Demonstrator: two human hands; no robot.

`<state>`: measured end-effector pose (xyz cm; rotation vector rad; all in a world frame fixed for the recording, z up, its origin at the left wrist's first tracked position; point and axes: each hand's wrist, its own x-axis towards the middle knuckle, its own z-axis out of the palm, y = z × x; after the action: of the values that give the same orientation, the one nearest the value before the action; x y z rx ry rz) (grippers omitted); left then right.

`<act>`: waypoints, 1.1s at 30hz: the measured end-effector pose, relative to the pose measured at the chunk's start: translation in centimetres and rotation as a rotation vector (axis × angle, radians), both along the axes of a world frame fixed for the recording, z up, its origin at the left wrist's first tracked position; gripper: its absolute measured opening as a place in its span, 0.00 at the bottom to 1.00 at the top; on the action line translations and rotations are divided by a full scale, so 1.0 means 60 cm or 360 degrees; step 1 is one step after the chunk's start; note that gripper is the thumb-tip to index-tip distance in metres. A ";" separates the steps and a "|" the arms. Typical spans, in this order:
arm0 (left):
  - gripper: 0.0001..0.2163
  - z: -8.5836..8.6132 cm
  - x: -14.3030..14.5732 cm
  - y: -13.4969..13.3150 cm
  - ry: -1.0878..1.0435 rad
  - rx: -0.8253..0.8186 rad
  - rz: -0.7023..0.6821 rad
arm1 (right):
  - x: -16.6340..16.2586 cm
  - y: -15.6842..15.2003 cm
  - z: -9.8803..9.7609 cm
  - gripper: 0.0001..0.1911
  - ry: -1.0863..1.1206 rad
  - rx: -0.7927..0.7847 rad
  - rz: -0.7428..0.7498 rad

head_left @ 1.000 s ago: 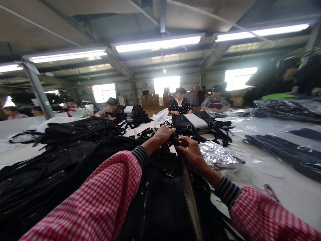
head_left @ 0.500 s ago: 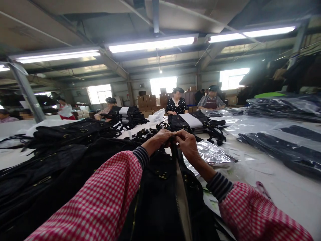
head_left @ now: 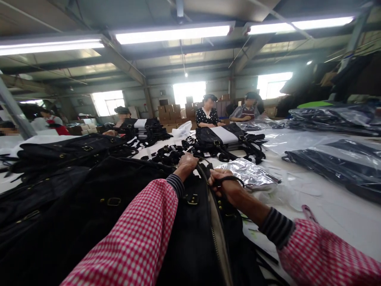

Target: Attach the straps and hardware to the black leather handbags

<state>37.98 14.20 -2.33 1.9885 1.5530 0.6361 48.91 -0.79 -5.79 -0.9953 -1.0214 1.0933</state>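
Observation:
A black bag (head_left: pixel 187 238) with brass buckles lies in front of me, its long zipper (head_left: pixel 214 238) parted over a beige lining. At the far end of the opening, my left hand (head_left: pixel 188 163) is closed on the bag's edge. My right hand (head_left: pixel 224 182), fingers curled, grips the other side of the opening, a little nearer to me. A thin black strap (head_left: pixel 235 178) loops over the back of that hand. The fingertips of both hands are partly hidden.
More black bags (head_left: pixel 53 198) are piled at my left. Ahead lie stacked bags with a white wrap (head_left: pixel 225 135) and a silvery plastic bag (head_left: pixel 250 172). Plastic-wrapped dark goods (head_left: pixel 333 171) lie to the right, near a pink-handled tool (head_left: pixel 308 213). Co-workers (head_left: pixel 209 113) sit across the table.
My hands, which were together at the bag's far end, have drawn apart. The right has moved right and nearer me, and the opening is spread wider. The view has shifted too.

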 end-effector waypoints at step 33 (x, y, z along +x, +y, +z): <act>0.15 -0.040 -0.185 -0.325 0.0516 0.0724 -0.1087 | 0.009 -0.363 -0.026 0.15 -0.0390 -0.0354 0.0130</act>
<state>26.90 -5.28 -4.74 2.8704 0.8038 0.4101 49.42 -22.59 -7.37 -1.3008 -1.1626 1.1913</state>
